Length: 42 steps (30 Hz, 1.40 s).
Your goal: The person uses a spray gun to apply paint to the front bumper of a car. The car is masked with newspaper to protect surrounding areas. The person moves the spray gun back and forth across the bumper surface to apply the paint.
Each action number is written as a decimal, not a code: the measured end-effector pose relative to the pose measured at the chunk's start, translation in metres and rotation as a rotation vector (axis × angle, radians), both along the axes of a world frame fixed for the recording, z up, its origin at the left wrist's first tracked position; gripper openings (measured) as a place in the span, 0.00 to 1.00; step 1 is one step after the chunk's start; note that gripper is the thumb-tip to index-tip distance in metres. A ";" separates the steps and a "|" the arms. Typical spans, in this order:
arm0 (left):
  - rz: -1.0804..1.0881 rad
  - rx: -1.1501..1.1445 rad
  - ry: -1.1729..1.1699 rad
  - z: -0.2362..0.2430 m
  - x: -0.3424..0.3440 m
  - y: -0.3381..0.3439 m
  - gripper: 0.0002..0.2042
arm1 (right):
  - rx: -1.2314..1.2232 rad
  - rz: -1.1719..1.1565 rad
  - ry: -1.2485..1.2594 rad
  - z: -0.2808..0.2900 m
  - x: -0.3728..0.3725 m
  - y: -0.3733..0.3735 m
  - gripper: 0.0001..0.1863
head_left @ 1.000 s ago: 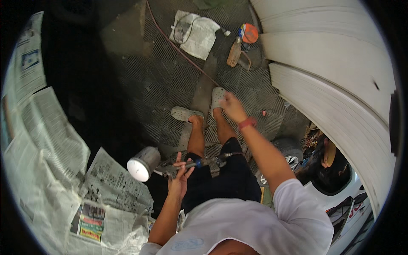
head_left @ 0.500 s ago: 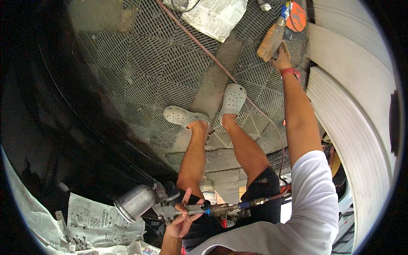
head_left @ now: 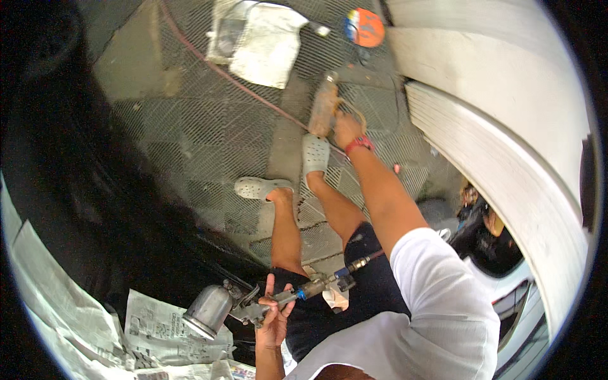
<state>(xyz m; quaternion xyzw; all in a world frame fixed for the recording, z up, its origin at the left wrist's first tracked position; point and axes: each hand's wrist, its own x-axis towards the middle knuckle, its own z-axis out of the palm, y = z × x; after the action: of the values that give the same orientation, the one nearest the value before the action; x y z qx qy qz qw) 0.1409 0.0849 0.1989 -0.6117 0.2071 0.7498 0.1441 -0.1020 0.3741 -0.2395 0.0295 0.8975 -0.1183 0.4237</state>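
My left hand (head_left: 276,323) is closed around the handle of a spray gun (head_left: 253,310), with two of its fingers sticking out. The gun has a metal paint cup (head_left: 209,309) and a hose fitted at its other end. My right hand (head_left: 347,130) reaches forward and down, gripping a brownish see-through bottle (head_left: 324,104), blurred by motion. A yellowish loop (head_left: 356,111) curves beside that hand; whether it belongs to the bottle I cannot tell. The bottle's lower end is above or against my right clog (head_left: 315,154).
A reddish air hose (head_left: 234,81) crosses the ribbed floor mats. Newspaper (head_left: 266,50) and an orange-and-blue round item (head_left: 365,27) lie ahead. A dark glossy panel (head_left: 114,190) stands left, more newspaper (head_left: 171,329) below it. White panels (head_left: 481,145) stand right.
My right hand has drawn the bottle back toward my feet and left, away from the orange item. The view has shifted; my left hand still holds the spray gun, now tilted more.
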 end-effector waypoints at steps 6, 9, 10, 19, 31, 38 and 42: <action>-0.075 -0.096 0.027 -0.008 0.000 0.016 0.04 | 0.010 0.071 0.138 -0.023 -0.079 0.015 0.21; -0.111 -0.077 0.023 -0.012 -0.003 0.016 0.03 | 0.030 0.079 0.256 -0.032 -0.080 0.024 0.23; -0.129 -0.060 0.031 -0.017 -0.007 0.018 0.03 | 0.066 0.068 0.330 -0.051 -0.063 0.031 0.24; -0.491 -0.076 0.182 0.018 -0.011 0.037 0.03 | -0.535 -0.130 -0.395 0.160 0.107 -0.011 0.35; -0.943 -0.195 0.217 0.097 0.026 0.026 0.20 | -1.151 -0.140 0.528 0.473 0.237 -0.068 0.58; -1.035 -0.042 0.470 0.136 0.073 -0.007 0.28 | -1.310 -0.199 0.276 0.564 0.268 -0.062 0.56; -1.224 -0.064 0.518 0.182 0.071 0.030 0.24 | -1.183 -0.036 0.406 0.603 0.279 -0.045 0.44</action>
<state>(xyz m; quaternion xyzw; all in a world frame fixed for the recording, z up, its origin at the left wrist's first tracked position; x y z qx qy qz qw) 0.2114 0.1146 0.3808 -0.1876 0.5672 0.6490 0.4710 0.1769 0.3290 0.3637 -0.2182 0.7421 -0.6055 0.1874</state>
